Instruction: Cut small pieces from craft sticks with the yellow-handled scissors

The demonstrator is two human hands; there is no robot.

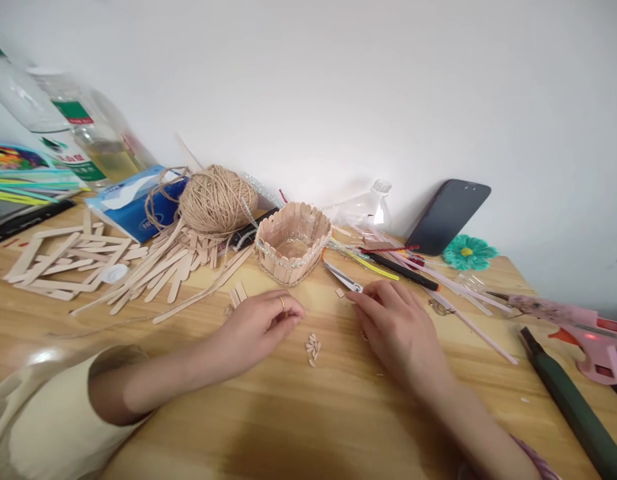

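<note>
My left hand (271,320) is closed, thumb against the curled fingers; whatever it may hold is hidden. A small pile of cut wooden stick tips (313,348) lies on the table between my hands. My right hand (395,323) pinches a small piece of wooden stick (339,293) at its fingertips. Just behind those fingers lie scissors (344,275), partly hidden by the hand. Beyond both hands stands a small basket (289,263) of upright craft sticks, with silvery tinsel trim around it. A few short stick pieces (238,293) are behind my left hand.
Loose craft sticks (171,267), a twine ball (215,200), a blue tissue pack (138,207) and bottles (95,147) crowd the left. Toward the right are a phone (448,217), a green fuzzy flower (469,253), a pink glue gun (573,320) and a dark green tool (571,400).
</note>
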